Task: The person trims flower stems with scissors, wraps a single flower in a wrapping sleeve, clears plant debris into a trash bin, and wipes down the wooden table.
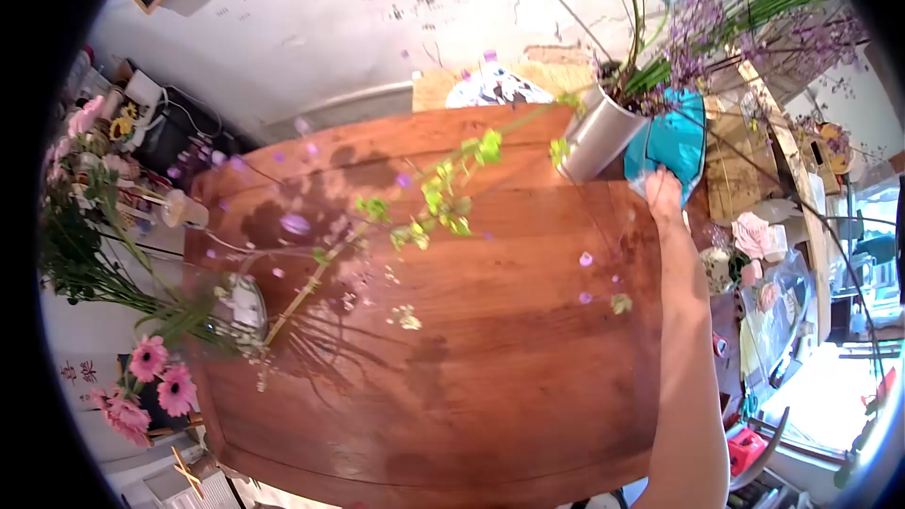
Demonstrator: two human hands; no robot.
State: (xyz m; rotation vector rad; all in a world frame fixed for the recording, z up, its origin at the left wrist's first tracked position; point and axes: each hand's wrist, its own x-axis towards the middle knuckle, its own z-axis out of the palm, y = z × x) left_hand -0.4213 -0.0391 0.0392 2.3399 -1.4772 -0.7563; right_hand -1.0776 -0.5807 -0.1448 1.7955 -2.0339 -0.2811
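My right hand (664,190) reaches to the far right corner of the table. Its fingers are closed on the near edge of a teal sheet-like thing (681,137), perhaps a plastic bag, with a clear film along that edge. Just left of it stands a tall silvery vase (600,137) that looks tilted in this wide view. Green stems and branches of small purple flowers (698,33) rise from the vase. My left hand is out of view.
A leafy green branch (438,193) crosses above the wooden table (528,368). At the left, a glass vase (243,306) holds long stems, with pink gerberas (176,389) nearby. Fallen purple petals (295,224) dot the tabletop. Pale pink roses (754,236) sit beyond the right edge.
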